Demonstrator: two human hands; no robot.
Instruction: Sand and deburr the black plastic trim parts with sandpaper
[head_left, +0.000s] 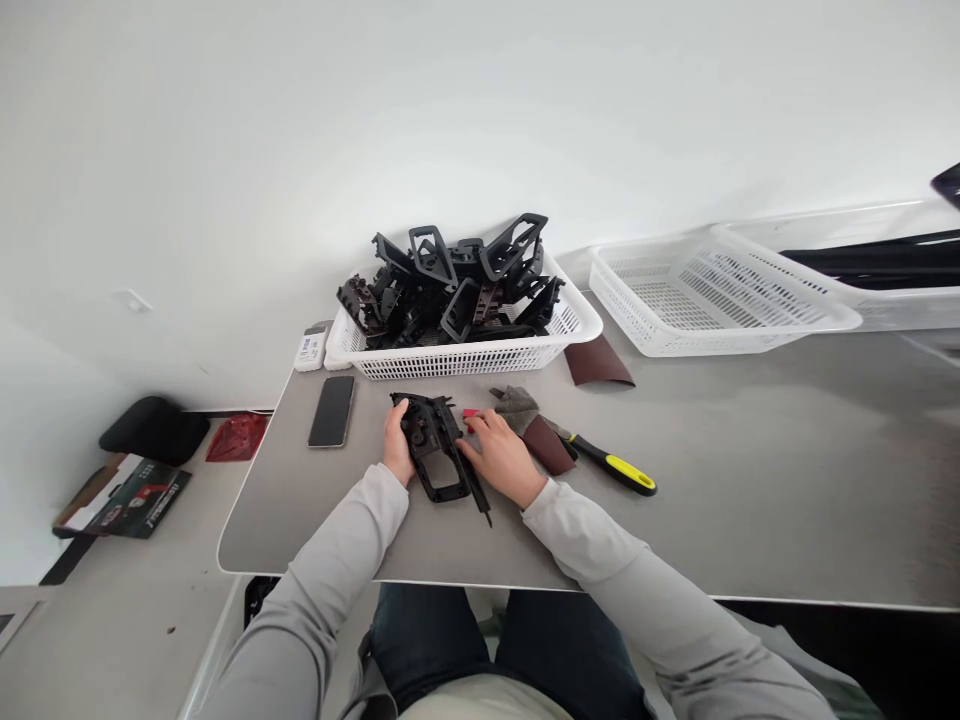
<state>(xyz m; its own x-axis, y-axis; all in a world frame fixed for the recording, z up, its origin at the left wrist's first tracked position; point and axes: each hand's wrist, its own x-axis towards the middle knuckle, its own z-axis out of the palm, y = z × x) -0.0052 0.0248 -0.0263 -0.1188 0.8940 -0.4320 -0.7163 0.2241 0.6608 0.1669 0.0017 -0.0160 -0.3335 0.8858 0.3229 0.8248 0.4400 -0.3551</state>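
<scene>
My left hand [398, 445] grips the left side of a black plastic frame [448, 492], with the thumb on its upper left corner. The frame rests tilted on the grey table, its large opening towards me. To its right, my right hand [504, 455] has curled fingers at a small red object [469, 413], partly hidden by the fingertips. The right thumb lies against the frame's right edge. Just beyond that hand lie a grey cloth [516, 408], a piece of brown sandpaper [551, 447] and a tool with a black and yellow handle [622, 473].
A white basket [465, 360] heaped with black plastic parts [427, 290] stands at the back. Another white basket [697, 340] is right of it, overlapped by one with long black pieces [877, 262]. A phone [331, 412] lies left; more brown sandpaper [598, 362] is behind.
</scene>
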